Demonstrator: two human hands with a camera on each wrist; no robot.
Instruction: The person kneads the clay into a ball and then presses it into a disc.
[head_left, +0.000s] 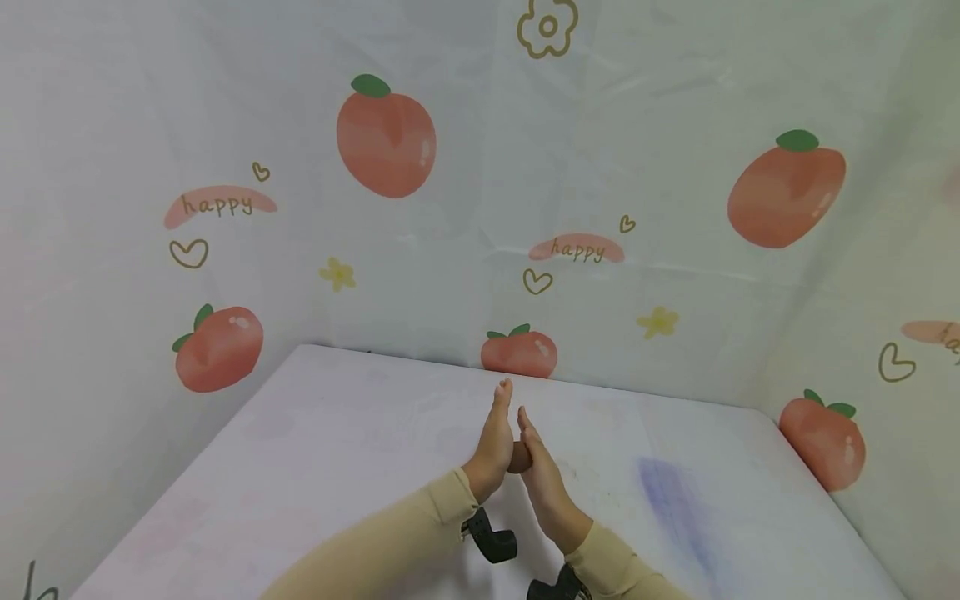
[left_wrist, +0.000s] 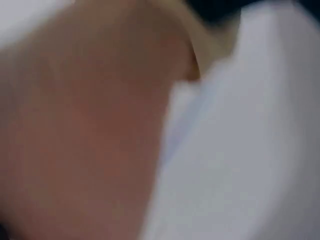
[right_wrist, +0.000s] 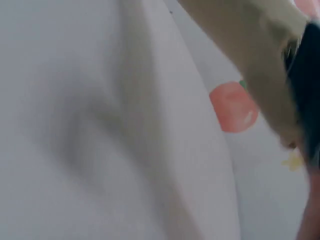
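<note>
In the head view, a small brown rounded lump [head_left: 519,457] sits between my two palms. My left hand [head_left: 491,448] presses on it from the left, its fingers straight and pointing up and away. From the other side my right hand [head_left: 547,485] presses against it, also with straight fingers, which lean toward the left hand. Both hands are over the middle of the white table [head_left: 360,442]. Most of the lump's sides are hidden by the palms. The left wrist view is filled on its left by a blurred stretch of skin, and the lump does not show there.
A purple-blue smear [head_left: 675,508] marks the table to the right of my hands. Behind and beside the table hangs a white backdrop [head_left: 465,167] printed with red fruit. Black wrist cameras [head_left: 491,537] hang under both wrists, close to the table.
</note>
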